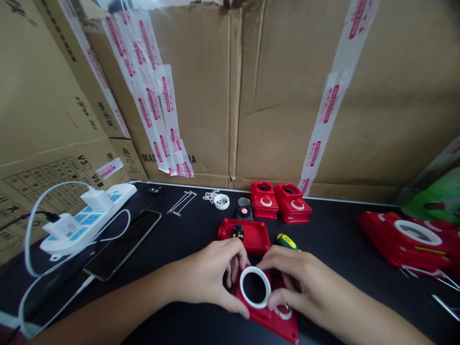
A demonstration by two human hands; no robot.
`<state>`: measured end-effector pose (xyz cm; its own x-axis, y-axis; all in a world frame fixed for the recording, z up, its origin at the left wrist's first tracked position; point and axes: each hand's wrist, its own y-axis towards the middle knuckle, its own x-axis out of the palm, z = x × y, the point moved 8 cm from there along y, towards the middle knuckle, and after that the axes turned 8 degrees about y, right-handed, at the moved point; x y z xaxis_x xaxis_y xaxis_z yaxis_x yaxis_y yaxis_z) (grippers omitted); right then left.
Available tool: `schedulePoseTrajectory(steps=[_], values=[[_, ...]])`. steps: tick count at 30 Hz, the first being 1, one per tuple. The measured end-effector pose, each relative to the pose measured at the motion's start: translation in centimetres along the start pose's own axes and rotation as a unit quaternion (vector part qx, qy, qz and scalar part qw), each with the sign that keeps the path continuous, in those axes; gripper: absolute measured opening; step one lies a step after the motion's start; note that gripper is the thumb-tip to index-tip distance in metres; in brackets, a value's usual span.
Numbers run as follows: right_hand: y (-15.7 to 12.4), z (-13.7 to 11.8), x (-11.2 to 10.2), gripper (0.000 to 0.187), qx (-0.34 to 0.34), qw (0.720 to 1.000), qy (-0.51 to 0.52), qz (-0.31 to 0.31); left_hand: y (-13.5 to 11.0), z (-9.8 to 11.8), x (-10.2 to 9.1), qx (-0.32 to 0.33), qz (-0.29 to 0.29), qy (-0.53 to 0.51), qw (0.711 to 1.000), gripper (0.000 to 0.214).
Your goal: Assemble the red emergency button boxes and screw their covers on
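Between my hands is a red housing cover (268, 322), lying tilted on the black table. A white ring (243, 293) stands on it around a dark round opening, and a red button with a white collar (283, 311) shows beside my right thumb. My left hand (215, 273) is closed on the cover's left side, with thumb and fingers around the ring. My right hand (300, 275) curls over the other side, its thumb against the ring's right edge. Just behind them lies an open red box (257, 235) with a black part (237, 232) inside. A green-yellow screwdriver handle (286, 241) lies behind my right hand.
Two red units (266, 201) stand at the back, by a white cap of small screws (222, 201). More red housings (406, 239) are at right. Left are a phone (124, 244), a power strip (89, 218) and white cables. Cardboard walls (201, 96) enclose the table.
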<state>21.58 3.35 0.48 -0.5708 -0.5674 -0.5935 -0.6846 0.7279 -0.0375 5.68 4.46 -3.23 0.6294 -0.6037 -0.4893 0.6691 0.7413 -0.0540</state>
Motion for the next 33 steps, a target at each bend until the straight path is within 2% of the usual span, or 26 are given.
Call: schedulePoseTrajectory(steps=[2,4,6,8,12,13,16,19,20,24,25,28,30,33], values=[[-0.3,-0.3,-0.1,0.015,-0.013,1.000,0.006,-0.008,0.0,0.1,0.0,-0.005,0.007,0.001,1.000,0.078],[-0.5,-0.1,0.0,0.016,0.015,1.000,0.002,-0.003,0.1,0.4,0.0,0.010,0.010,0.016,1.000,0.076],[-0.4,0.2,0.4,0.032,0.054,0.999,-0.006,-0.001,0.1,0.8,-0.1,0.028,0.010,0.033,0.999,0.071],[-0.1,0.3,0.5,0.038,0.063,0.998,-0.010,0.013,0.0,0.8,-0.1,0.031,0.005,0.039,0.999,0.070],[0.4,-0.2,0.2,0.017,0.013,1.000,0.012,0.000,0.0,0.5,-0.4,0.016,0.004,0.035,0.999,0.070],[0.4,-0.3,0.0,0.017,0.008,1.000,0.016,-0.001,-0.1,0.4,-0.4,0.014,0.004,0.034,0.999,0.070],[0.2,-0.3,-0.1,0.025,0.032,0.999,0.015,0.003,-0.1,0.6,-0.3,0.017,0.004,0.032,0.999,0.070],[0.1,-0.5,0.2,0.048,0.042,0.999,-0.002,0.019,0.0,0.5,-0.2,0.017,0.005,0.030,0.999,0.071],[0.1,-0.7,0.2,0.047,0.033,0.999,-0.005,0.021,0.0,0.4,-0.2,0.015,0.006,0.027,1.000,0.071],[0.0,-1.6,0.0,0.021,-0.029,0.999,0.009,-0.010,0.1,0.2,-0.3,0.017,0.003,0.008,1.000,0.073],[-0.1,-1.7,-0.2,0.021,-0.039,0.999,0.009,-0.014,0.1,0.2,-0.2,0.021,0.001,0.006,1.000,0.073],[-0.3,-1.7,-0.5,0.030,-0.029,1.000,-0.004,-0.006,0.0,0.4,0.1,0.024,-0.004,0.012,1.000,0.073],[-0.5,-1.5,-0.1,0.022,-0.004,1.000,-0.011,0.000,0.0,0.5,0.2,0.020,-0.004,0.019,1.000,0.071],[-0.6,-1.4,0.5,0.049,0.024,0.999,-0.032,0.018,-0.1,0.5,0.3,0.012,-0.001,0.019,1.000,0.069]])
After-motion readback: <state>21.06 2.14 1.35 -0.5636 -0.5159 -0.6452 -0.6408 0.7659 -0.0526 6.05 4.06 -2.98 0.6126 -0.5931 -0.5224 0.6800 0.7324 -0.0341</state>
